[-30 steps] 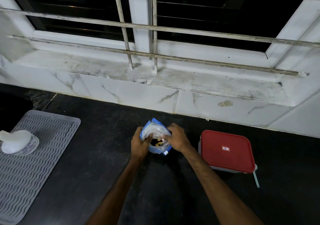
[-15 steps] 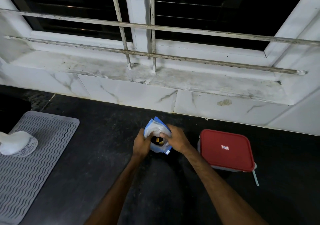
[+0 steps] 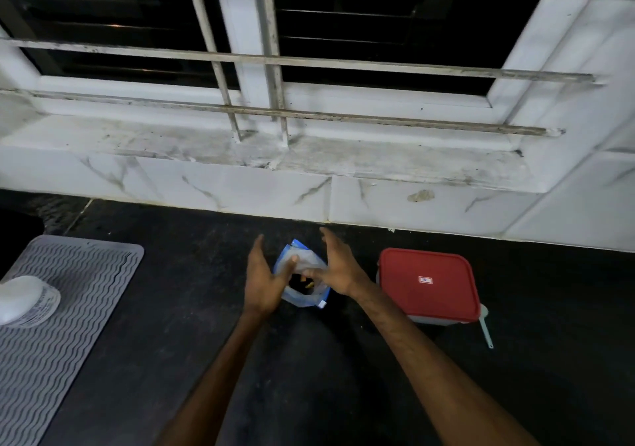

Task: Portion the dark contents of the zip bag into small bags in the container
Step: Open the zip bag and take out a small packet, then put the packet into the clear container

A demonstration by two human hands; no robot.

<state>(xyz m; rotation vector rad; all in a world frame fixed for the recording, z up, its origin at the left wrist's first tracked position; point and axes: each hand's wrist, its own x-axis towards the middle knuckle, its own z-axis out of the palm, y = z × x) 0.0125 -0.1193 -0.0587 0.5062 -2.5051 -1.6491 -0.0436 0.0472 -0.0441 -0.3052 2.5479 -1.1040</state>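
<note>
Both left hand (image 3: 264,275) and right hand (image 3: 340,267) touch the zip bag (image 3: 304,299) (open-mouthed), fingers (image 3: 257,249) straight.

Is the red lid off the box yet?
No, the red lid sits closed on the container, to the right of the zip bag.

Clear blue-edged plastic zip bag (image 3: 304,296) on the black stone countertop (image 3: 192,311), between left hand (image 3: 264,275) and right hand (image 3: 340,267). Red-lidded rectangular plastic container (image 3: 427,286) near its right; grey ribbed rubber mat (image 3: 79,294) well to the left, bearing a white plastic bottle (image 3: 29,301). White tiled sill (image 3: 360,162) behind.
</note>
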